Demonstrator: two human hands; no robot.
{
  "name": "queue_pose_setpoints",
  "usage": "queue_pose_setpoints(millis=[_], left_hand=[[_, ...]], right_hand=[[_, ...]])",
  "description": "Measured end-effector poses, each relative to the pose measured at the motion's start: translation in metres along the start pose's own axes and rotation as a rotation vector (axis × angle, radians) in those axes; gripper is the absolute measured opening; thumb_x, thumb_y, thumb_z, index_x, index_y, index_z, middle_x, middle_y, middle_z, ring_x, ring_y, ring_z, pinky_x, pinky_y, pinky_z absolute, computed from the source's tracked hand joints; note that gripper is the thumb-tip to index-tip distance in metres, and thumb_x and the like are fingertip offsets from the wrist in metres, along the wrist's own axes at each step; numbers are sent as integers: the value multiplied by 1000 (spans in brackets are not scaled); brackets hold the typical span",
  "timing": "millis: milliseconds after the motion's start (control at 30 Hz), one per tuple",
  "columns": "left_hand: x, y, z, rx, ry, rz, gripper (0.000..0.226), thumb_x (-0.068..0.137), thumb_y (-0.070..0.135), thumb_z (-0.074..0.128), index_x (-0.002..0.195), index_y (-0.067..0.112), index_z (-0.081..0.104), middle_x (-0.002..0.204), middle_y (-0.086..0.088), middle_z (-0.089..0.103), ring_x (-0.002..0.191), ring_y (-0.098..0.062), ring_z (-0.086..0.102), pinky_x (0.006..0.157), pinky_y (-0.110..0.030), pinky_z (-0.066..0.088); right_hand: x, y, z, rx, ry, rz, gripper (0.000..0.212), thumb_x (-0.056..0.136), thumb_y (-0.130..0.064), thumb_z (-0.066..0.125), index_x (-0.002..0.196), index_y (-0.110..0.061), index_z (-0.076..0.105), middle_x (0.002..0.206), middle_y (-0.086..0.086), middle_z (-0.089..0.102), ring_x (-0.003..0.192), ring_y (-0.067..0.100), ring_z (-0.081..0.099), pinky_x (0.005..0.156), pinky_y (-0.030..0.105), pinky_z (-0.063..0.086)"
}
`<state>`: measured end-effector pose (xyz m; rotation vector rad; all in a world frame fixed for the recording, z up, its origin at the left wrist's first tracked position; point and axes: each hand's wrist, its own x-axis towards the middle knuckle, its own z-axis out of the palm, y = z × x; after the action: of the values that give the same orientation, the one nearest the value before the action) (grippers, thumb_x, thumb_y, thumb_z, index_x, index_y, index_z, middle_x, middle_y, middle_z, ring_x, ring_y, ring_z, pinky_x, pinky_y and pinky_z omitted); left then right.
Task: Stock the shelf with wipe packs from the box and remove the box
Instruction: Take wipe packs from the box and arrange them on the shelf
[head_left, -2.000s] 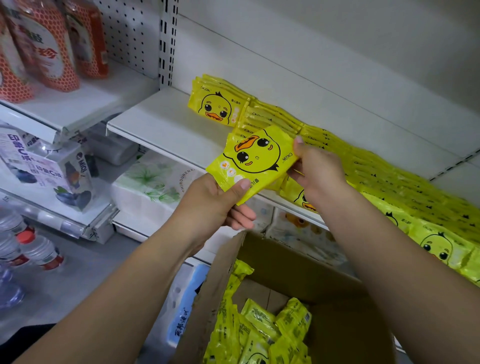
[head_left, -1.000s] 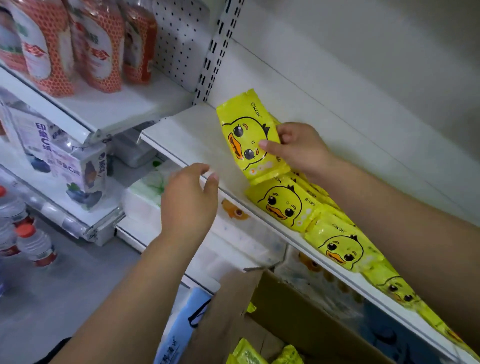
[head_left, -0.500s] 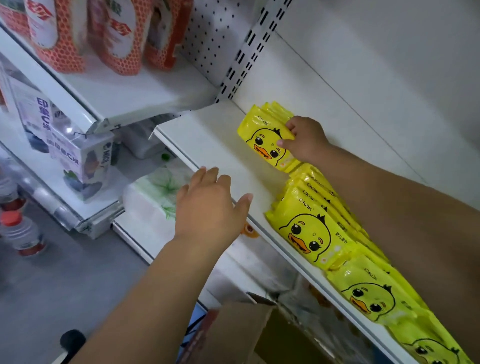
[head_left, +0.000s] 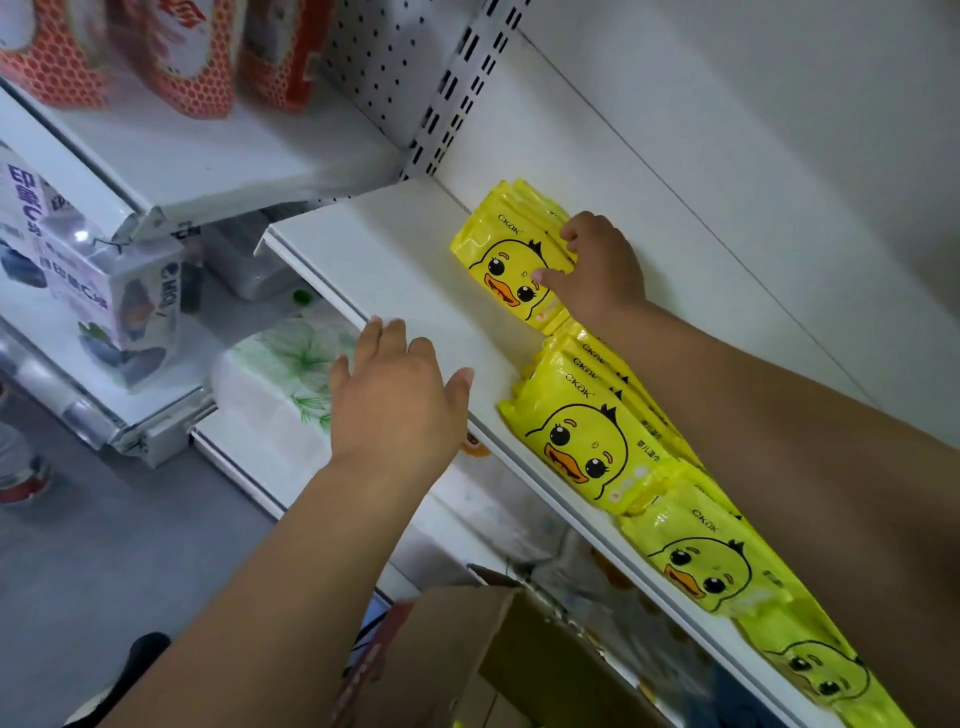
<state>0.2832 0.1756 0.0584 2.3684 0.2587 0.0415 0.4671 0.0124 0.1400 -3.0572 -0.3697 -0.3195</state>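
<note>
The flat yellow plastic wipe pack with the duck face (head_left: 511, 262), held two seconds ago by both hands above the brown cardboard box (head_left: 457, 634), is now being stood at the left end of the white metal shelf (head_left: 395, 270). It is being gripped by the right hand (head_left: 597, 273) alone, thumb on its face. The left hand (head_left: 395, 400), freed of it, is being spread flat over the shelf's front edge.

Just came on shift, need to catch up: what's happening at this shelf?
A person is stocking yellow duck wipe packs on the shelf. The right hand has its grip on the end stack at the row's left, fingers curled over its top. The left hand hovers open above the shelf's front edge, holding nothing. The box sits below, not yet removed.
</note>
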Motion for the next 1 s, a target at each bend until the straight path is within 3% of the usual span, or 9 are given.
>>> queue_pose_setpoints(millis=[200,367,533,733,800,900,1000], left_hand=[[-19,3,6,2,46,115,55,103,48,45,138,7,57,156,-12,43,152,-27,25,116,-49,28],[-50,8,22,2,70,302,52,101,47,47,124,4,67,142,-17,58,141,-35,45,108,-54,39],[-91,9,41,36,-3,435,55,93,51,42,120,13,69,134,-13,64,132,-33,53,103,-51,47],[-157,6,68,57,-194,514,67,89,57,46,124,4,67,137,-17,61,131,-35,53,100,-49,48],[-176,1,76,107,-294,512,74,88,63,44,137,9,57,143,-14,56,134,-33,48,102,-45,45],[-196,-13,88,161,-411,481,93,90,66,51,159,11,24,158,-15,38,144,-33,37,112,-44,38],[-215,-20,94,161,-452,400,106,91,59,63,162,8,4,168,-14,16,152,-33,24,118,-45,30]], right_hand=[[-63,-8,-34,-181,-42,-94,44,101,-46,51,128,-13,59,131,7,59,128,28,47,99,42,42],[-155,14,-61,-146,12,-213,50,98,-47,50,133,-13,62,135,7,63,127,31,53,98,45,49],[-261,36,-66,-117,-74,-106,53,98,-45,50,137,-11,59,142,11,59,130,33,53,101,44,47],[-384,45,-51,-6,-176,85,51,101,-41,51,142,-10,54,150,10,51,136,32,45,107,45,40],[-425,47,-37,36,-214,109,51,100,-41,53,141,-11,54,150,10,51,137,31,45,108,45,41],[-477,43,-10,125,-310,203,51,101,-44,52,143,-14,52,155,6,45,141,26,41,110,46,40],[-517,36,27,192,-437,310,50,102,-44,49,143,-15,50,156,5,42,140,26,38,109,42,39]])
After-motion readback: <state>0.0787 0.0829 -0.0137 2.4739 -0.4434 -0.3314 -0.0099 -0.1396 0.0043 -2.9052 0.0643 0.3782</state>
